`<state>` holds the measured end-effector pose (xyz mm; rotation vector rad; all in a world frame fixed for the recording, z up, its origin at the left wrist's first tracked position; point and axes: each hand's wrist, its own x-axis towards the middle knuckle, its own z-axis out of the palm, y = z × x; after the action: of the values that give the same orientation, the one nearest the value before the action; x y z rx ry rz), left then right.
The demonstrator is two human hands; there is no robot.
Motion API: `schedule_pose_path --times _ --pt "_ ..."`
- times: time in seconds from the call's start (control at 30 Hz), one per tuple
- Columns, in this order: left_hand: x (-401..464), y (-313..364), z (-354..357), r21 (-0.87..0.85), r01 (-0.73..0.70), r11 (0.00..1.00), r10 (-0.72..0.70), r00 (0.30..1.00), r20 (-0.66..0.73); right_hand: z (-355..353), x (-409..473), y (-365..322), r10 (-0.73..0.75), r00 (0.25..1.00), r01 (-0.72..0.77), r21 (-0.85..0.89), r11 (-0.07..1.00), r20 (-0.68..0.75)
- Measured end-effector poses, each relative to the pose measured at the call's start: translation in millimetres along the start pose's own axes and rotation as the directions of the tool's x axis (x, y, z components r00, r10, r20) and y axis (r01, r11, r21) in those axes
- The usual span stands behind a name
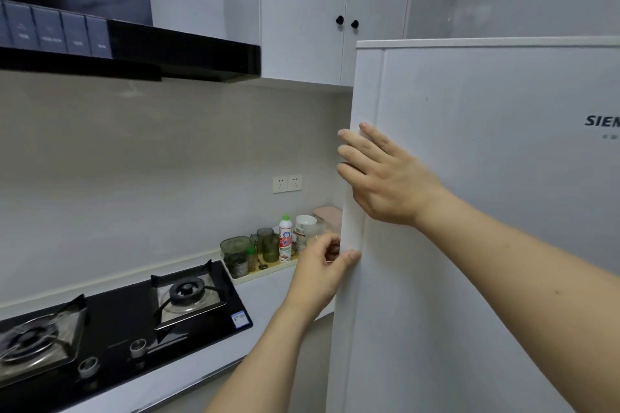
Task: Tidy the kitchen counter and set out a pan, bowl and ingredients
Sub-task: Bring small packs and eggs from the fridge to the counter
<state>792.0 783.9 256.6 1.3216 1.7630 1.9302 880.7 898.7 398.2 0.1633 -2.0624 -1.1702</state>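
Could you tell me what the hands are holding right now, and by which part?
Both hold the fridge door by its left vertical edge: the right hand higher up, the left hand's grip lower, thumb on the front.

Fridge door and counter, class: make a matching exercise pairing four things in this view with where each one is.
Things
1. right hand
2. left hand
3. white bottle
4. gas hob

Places
A. standing in the tray by the wall
B. set into the counter, under the hood
C. fingers over the fridge door edge, higher up
D. gripping the door edge, lower down

Pairs: 1-C, 2-D, 3-A, 4-B
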Motion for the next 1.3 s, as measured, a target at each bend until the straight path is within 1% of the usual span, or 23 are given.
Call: schedule_pose_path --times 0.1,0.23,0.37,0.5,0.7,0.83,0.93,1.07,1.17,1.3 --pt "-20.7 11.0 -8.2 0.031 0.025 0.999 -0.025 0.999 0.020 -24.6 0.6 -7.2 -0.008 0.999 0.008 0.008 1.000 -0.033" --pt "-41.4 23.4 -14.2 0.054 -0.002 0.999 -0.001 0.999 0.045 -49.8 -3.5 -12.7 -0.029 0.997 0.032 0.046 0.998 -0.078" --pt "-67.2 33.1 -13.9 0.031 0.017 0.999 -0.019 0.999 0.045 -76.1 -8.9 -17.0 -0.032 0.992 0.044 0.098 0.994 -0.125" --pt "-91.8 44.3 -14.9 0.101 0.016 0.995 -0.020 0.999 0.041 -99.4 -17.9 -24.7 -0.008 0.990 0.026 0.127 0.992 -0.140" --pt "-131.7 73.9 -8.5 0.177 0.045 0.983 -0.042 0.999 -0.019 -136.7 -28.6 -39.6 0.055 0.981 -0.030 0.138 0.990 -0.186" --pt "-165.8 94.2 3.5 0.168 0.058 0.984 -0.045 0.996 -0.083 -161.1 -43.6 -45.0 0.056 0.975 -0.021 0.164 0.986 -0.213" --pt "-190.0 108.0 11.5 0.203 0.066 0.977 -0.041 0.992 -0.122 -182.1 -56.8 -50.3 0.080 0.968 -0.034 0.194 0.980 -0.238" --pt "-227.6 131.6 23.5 0.242 0.049 0.969 -0.020 0.993 -0.118 -215.5 -75.7 -56.0 0.099 0.960 -0.032 0.246 0.969 -0.263" --pt "-250.0 145.2 31.8 0.236 0.042 0.971 -0.012 0.992 -0.126 -240.9 -86.6 -53.7 0.090 0.962 -0.023 0.253 0.967 -0.257" --pt "-276.6 157.0 42.0 0.222 0.069 0.973 -0.045 0.993 -0.111 -271.7 -104.6 -52.6 0.072 0.970 -0.010 0.260 0.966 -0.230"
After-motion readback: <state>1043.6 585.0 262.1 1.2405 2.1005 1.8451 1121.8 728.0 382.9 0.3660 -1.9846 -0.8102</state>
